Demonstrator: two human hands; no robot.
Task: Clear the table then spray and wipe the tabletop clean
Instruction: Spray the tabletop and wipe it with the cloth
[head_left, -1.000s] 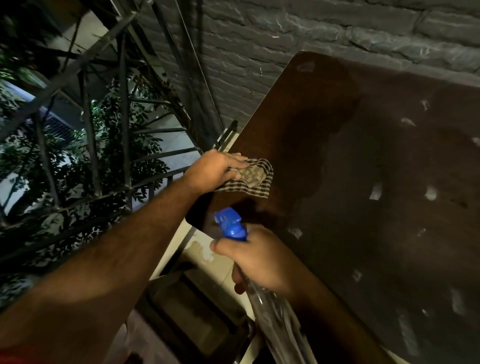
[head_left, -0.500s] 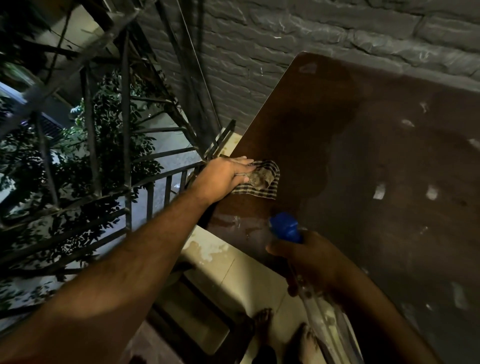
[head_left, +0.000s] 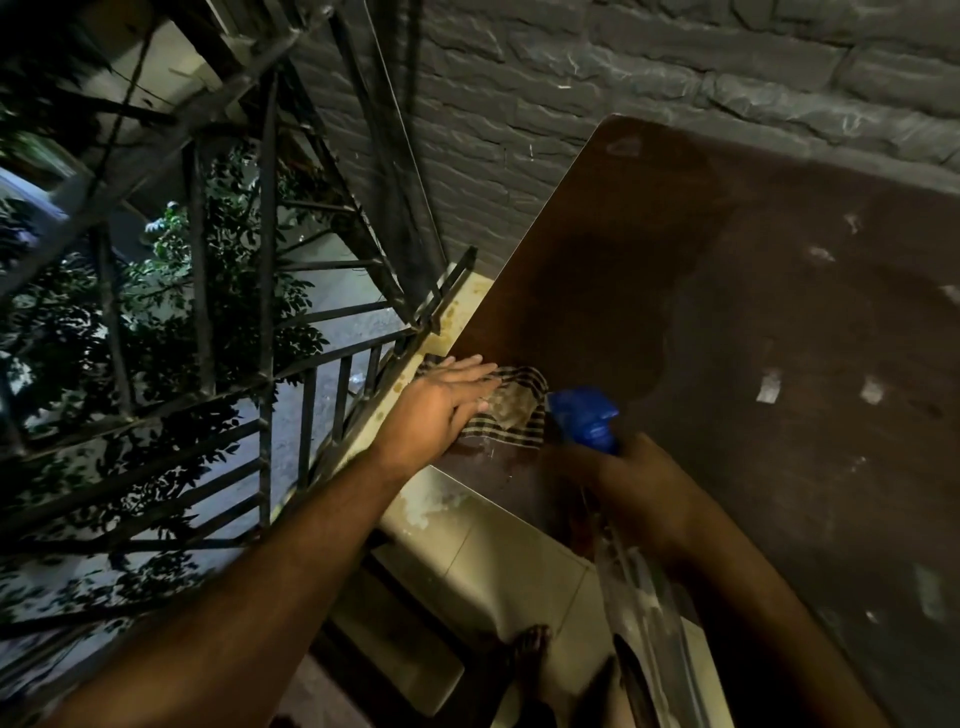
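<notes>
**Bench top under wipe at its near left corner, sprayer held ready**

The bench (head_left: 753, 322) stood with its far edge against a rough grey brick wall (head_left: 597, 78), its left edge running beside a black metal railing (head_left: 332, 395). Its top was a dark brown, smooth, rounded-cornered board. A darker, glossier patch across the left part looked wet, judged to be spray already laid down. Pale flecks and smears remained scattered over the right part, so the wiping appeared well short of complete.

The cloth (head_left: 511, 410), a soft checked rag, brown and dark striped, lay bunched on the bench near the left edge, close to the near corner. The left hand (head_left: 441, 410) rested flat upon it, fingers (head_left: 475, 370) straight and together, pressing rather than gripping. That flat hold suited pushing the rag across a hard surface.

The right hand (head_left: 644, 493), in shadow, was curled round the neck of the spray bottle (head_left: 584, 418). The bottle had a blue plastic trigger head and a clear body that trailed down off the bench edge. The head pointed towards the cloth and sat just beside it, evidently kept ready for further spraying. Whether a finger lay on the trigger could not be told.

No loose items were seen on the bench, so clearing appeared done.
</notes>
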